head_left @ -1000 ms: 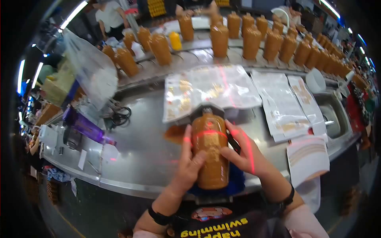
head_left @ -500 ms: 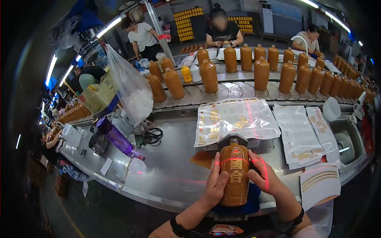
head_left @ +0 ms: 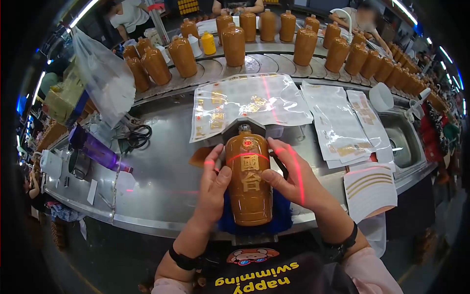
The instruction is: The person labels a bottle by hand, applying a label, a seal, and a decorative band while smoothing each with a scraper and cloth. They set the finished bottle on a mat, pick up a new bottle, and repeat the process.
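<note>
The brown ceramic bottle lies on its side on a blue pad at the table's near edge, neck toward 12 o'clock, with gold characters already on its face and a red laser line crossing just above them. The left hand presses its thumb and fingers against the bottle's 9 o'clock flank, and the right hand does the same at 3 o'clock, so the label seems placed and is being smoothed; many bottles on the conveyor at 12 o'clock look bare. The table is curved steel, with label sheets beyond the bottle, scissors at 10 o'clock, and other people working across a busy factory floor.
</note>
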Available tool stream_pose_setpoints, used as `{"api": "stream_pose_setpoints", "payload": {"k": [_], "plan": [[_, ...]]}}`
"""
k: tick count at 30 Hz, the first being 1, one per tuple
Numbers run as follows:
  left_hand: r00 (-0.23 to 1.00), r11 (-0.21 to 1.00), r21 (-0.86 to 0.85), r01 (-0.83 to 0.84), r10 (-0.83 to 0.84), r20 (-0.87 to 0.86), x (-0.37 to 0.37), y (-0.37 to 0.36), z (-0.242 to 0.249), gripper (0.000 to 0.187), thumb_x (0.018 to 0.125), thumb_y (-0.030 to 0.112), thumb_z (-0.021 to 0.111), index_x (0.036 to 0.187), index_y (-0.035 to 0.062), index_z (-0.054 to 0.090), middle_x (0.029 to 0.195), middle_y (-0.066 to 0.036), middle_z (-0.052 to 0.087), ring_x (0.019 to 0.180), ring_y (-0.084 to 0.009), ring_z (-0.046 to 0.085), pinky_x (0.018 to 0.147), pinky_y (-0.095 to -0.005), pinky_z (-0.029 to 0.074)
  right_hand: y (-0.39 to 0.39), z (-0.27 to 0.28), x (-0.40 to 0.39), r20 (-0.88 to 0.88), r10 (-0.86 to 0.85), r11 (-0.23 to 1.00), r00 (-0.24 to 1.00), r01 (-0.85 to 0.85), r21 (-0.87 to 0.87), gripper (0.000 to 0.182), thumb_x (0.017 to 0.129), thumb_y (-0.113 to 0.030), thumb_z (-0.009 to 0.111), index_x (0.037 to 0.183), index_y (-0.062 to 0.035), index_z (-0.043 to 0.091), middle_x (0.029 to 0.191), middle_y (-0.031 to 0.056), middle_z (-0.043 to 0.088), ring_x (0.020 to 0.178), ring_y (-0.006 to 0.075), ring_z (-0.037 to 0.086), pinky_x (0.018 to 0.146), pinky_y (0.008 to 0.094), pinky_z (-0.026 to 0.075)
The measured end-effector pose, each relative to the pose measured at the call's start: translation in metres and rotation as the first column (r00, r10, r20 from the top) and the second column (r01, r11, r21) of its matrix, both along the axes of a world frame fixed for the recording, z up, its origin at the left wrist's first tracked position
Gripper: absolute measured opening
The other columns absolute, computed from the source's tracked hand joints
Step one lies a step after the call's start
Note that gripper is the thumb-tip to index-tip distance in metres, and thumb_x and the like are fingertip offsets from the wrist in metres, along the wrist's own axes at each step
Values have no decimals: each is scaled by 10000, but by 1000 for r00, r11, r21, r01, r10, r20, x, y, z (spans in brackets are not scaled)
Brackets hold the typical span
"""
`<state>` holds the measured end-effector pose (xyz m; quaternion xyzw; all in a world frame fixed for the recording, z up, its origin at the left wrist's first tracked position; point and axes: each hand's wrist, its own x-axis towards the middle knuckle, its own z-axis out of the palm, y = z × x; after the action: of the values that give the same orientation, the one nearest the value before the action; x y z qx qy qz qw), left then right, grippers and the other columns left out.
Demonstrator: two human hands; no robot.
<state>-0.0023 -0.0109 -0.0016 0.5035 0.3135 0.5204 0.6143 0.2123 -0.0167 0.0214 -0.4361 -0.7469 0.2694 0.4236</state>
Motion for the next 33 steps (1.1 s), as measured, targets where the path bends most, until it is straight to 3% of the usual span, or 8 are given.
{"api": "stream_pose_setpoints", "payload": {"k": [6, 9, 18, 22, 25, 27, 33], "plan": [[997, 1000, -25, 8, -6, 79, 15, 17, 10, 649, 988, 229, 562, 1469, -24, 207, 1355, -166, 452, 1210, -173, 484, 1030, -308, 400, 7, -1, -8, 14, -57, 998, 998, 56, 35, 633, 909, -313, 668, 1351, 80, 439, 1322, 266, 487, 1206, 399, 506, 1026, 425, 413], [1000, 1000, -15, 8, -9, -17, 15, 22, 11, 634, 976, 197, 577, 1449, -46, 230, 1334, -157, 462, 1189, -161, 493, 1004, -298, 422, 8, -1, -9, 19, -64, 997, 998, 64, 32, 622, 907, -298, 673, 1348, 75, 445, 1315, 264, 491, 1202, 397, 511, 1015, 426, 424], [1000, 1000, -8, 18, -18, -4, 7, 28, 9, 660, 970, 219, 581, 1445, -76, 231, 1365, -169, 438, 1208, -173, 482, 1034, -306, 397, 13, 0, -18, 24, -67, 997, 998, 66, 35, 632, 904, -287, 681, 1356, 77, 433, 1324, 267, 477, 1197, 394, 523, 1012, 416, 436], [1000, 1000, 5, 26, -26, 7, -2, 28, 3, 764, 960, 266, 603, 1485, -61, 156, 1416, -181, 388, 1267, -206, 447, 1057, -338, 385, 14, -5, -21, -43, -33, 999, 999, 31, -29, 682, 904, -316, 680, 1385, 77, 399, 1355, 266, 451, 1231, 381, 505, 1038, 407, 421], [999, 998, 48, 31, -30, -23, -6, 18, 5, 869, 924, 282, 656, 1509, -41, 101, 1443, -189, 352, 1303, -234, 419, 1070, -360, 377, 12, -7, -18, -60, 27, 995, 998, -32, -94, 774, 898, -369, 688, 1453, 39, 334, 1433, 210, 395, 1279, 292, 470, 1073, 401, 396], [990, 992, 121, 36, -19, -139, -8, 12, 7, 931, 895, 285, 695, 1518, -28, 77, 1452, -194, 336, 1317, -250, 407, 1076, -371, 374, 10, -8, -19, -80, 41, 991, 996, -51, -122, 824, 881, -388, 703, 1468, 33, 308, 1444, 212, 378, 1289, 300, 459, 1084, 407, 384], [989, 994, 100, 36, -21, -149, -13, 13, 5, 979, 863, 275, 730, 1520, -26, 69, 1462, -192, 302, 1330, -258, 389, 1084, -378, 366, 11, -9, -25, -71, 61, 994, 996, -68, -91, 869, 861, -389, 719, 1470, 52, 283, 1438, 239, 369, 1302, 344, 440, 1081, 410, 383]]}}
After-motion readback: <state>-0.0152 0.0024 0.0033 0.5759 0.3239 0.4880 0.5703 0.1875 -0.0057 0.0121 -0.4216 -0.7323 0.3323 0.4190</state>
